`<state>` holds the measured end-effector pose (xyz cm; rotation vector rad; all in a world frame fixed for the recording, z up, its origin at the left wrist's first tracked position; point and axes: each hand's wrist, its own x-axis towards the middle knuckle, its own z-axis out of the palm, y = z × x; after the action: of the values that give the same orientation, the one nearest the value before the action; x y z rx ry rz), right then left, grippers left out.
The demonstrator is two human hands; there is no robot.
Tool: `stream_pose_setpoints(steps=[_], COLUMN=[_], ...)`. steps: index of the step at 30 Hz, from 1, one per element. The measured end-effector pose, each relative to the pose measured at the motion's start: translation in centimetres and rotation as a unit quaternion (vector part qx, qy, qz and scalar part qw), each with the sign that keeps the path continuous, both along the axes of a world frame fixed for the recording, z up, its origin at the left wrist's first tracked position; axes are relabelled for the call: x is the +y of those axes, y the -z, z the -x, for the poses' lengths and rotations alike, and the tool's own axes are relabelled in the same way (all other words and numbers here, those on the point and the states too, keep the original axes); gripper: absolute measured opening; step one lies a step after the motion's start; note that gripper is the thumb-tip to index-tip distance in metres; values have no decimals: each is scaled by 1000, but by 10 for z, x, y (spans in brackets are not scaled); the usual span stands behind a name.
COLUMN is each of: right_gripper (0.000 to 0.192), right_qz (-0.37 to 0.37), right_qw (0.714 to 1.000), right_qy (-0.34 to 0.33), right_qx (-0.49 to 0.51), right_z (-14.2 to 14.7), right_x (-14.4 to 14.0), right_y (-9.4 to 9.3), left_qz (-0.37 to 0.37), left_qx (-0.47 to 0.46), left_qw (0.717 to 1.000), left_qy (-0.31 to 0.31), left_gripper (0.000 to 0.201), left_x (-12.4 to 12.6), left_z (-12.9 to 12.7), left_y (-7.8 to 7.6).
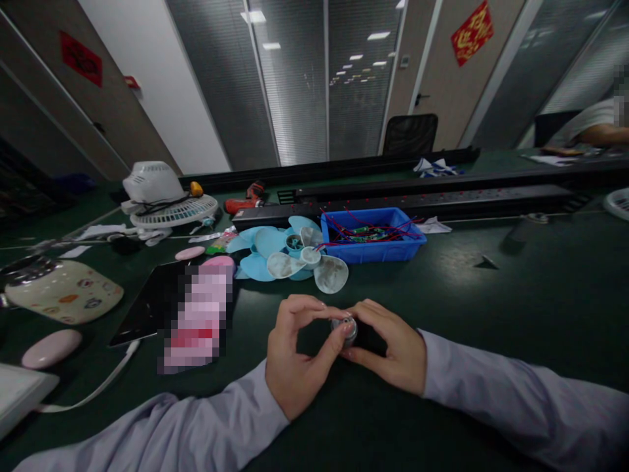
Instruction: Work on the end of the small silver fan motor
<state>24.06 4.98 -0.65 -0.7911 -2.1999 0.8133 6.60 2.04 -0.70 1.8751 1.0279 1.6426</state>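
While both hands meet low over the dark green desk point(491, 314), they pinch one small round metal part point(345, 327) between them, probably a little motor, though it is too small and dim to be sure. The left hand point(298, 357) curls around it from the left, thumb and forefinger closed on its edge, the other fingers arched above. The right hand point(390, 347) closes on it from the right side, fingertips touching the part and nearly touching those of the left. The part sits just above the desk at the near middle, between the two grey sleeves.

Behind the hands lie two sets of fan blades: one light blue set point(268, 246) and one pale, dirty clear set point(307, 265) overlapping it. Just right of them stands one blue plastic bin point(383, 249) with red wires and small green boards inside. To the left rest one black tablet point(147, 305), two pink oval pieces point(50, 347), one cream patterned housing point(63, 292) and, farther back, one white fan point(162, 196) lying on its grille. One red power drill point(246, 200) lies beside a long black rail point(442, 200). At the far right another person's arm point(607, 134) rests on the desk.
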Motion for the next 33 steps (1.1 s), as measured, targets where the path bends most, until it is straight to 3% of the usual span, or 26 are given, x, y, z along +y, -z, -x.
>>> stream_pose_setpoints(steps=[12,20,27,33], right_gripper=[26,27,25,20], right_qz=[-7,-8,-6,-12], right_qw=[1000,1000,1000,1000], right_qy=[5,6,6,6], right_qx=[-15,-13,1,1], right_z=[0,0,1,0], right_x=[-1,-1,-1,0], right_y=[-3,-2,-1,0], left_qz=[1,-15,-4,-18], left_qx=[23,94,75,108], left_qw=[1000,995,997,994], left_qy=[9,-40,-7,-15], left_gripper=[44,28,56,63], left_x=[-1,0,-2,-2], left_z=[1,4,6,5], left_y=[-1,-6,-4,-5])
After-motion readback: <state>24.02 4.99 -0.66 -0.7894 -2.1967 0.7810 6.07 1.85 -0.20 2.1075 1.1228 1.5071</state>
